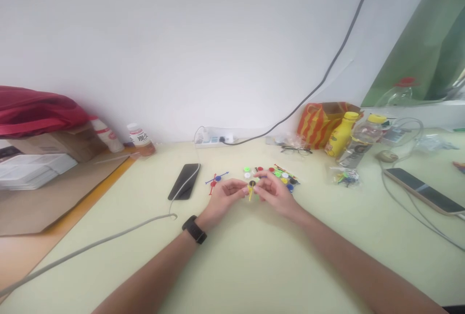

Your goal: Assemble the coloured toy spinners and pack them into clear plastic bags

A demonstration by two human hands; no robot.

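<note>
My left hand [224, 196] and my right hand [273, 189] meet over the pale yellow table [254, 265], fingers pinched together on a small yellow rod with a dark round piece [251, 189] between them. A black watch sits on my left wrist. Just beyond my fingers lies a heap of small coloured round connectors and rods [276, 174]: green, red, white, blue, yellow. To the left of my left hand rests a little assembly of a red and a blue rod with round hubs [215, 180].
A black phone [184, 181] on a white cable lies left of the pieces. At the back stand a power strip [214, 138], glasses [296, 149], a yellow bottle [340, 134], an orange bag and clear bottles. Another phone [423, 190] lies right. Boxes and red cloth at far left.
</note>
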